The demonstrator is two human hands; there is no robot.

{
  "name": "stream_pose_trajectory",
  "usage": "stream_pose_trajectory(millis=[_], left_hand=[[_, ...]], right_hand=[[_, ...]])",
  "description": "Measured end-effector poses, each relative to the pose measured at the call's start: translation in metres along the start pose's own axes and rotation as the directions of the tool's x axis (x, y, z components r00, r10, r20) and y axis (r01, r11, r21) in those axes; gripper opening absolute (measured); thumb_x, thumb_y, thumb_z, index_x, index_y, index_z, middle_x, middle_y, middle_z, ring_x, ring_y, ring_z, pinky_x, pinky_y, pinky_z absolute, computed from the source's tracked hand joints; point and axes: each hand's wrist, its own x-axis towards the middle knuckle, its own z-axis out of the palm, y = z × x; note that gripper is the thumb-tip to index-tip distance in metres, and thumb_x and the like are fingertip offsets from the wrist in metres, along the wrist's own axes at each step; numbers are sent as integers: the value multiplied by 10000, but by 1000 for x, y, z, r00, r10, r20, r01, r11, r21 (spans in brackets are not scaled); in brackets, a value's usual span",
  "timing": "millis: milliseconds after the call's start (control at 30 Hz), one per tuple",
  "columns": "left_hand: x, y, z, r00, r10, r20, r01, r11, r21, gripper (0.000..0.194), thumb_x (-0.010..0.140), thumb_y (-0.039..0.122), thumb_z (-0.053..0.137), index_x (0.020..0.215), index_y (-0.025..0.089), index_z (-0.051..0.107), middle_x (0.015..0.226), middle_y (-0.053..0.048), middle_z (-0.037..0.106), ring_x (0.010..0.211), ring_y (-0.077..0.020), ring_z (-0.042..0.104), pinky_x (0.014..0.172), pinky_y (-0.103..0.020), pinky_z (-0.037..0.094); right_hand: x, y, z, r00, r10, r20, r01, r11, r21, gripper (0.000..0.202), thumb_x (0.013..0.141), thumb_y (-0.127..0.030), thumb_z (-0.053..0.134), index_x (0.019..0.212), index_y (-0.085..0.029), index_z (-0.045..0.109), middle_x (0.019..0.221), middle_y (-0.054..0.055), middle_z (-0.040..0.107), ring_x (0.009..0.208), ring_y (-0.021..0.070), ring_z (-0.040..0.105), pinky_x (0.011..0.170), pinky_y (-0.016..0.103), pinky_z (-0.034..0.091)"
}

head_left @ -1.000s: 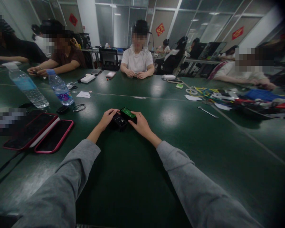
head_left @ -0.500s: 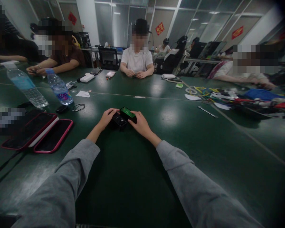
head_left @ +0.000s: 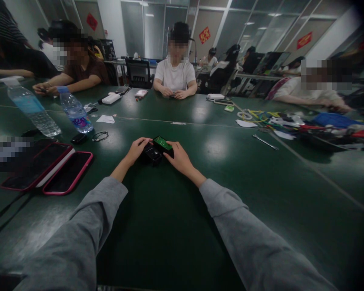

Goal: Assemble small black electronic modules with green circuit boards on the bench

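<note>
In the middle of the head view, my left hand [head_left: 137, 148] is closed around the left side of a black plastic case half [head_left: 153, 153] with small white marks inside. My right hand [head_left: 179, 157] grips the right end of a second black case half, in which a green circuit board [head_left: 163, 142] lies face up. The two halves sit side by side, touching or nearly so, just above the green tabletop; whether they rest on it I cannot tell. Some of my fingers are hidden behind the cases.
On the left lie two red-edged phones [head_left: 68, 173] and a small black object [head_left: 79, 138], with two water bottles [head_left: 75, 111] behind. A wrench [head_left: 265, 142] and a heap of cables [head_left: 291, 121] are to the right. Across the green table [head_left: 245, 194] several people sit.
Both hands and the two case halves stay almost exactly where they were. Only a very slight shift of the camera view shows.
</note>
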Motion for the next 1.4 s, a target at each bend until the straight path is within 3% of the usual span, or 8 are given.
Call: stream_pose_trajectory(millis=[1400], left_hand=[[2, -5, 0, 1000, 26, -7, -26, 1000, -17, 376, 859, 445, 546, 1102, 179, 655, 969, -66, 710, 910, -202, 638, 884, -378, 483]], right_hand=[[0, -2, 0, 1000, -25, 11, 25, 998, -57, 470, 905, -283, 553, 1346, -189, 424, 1208, 130, 511, 1124, 276, 541, 939, 473, 498]])
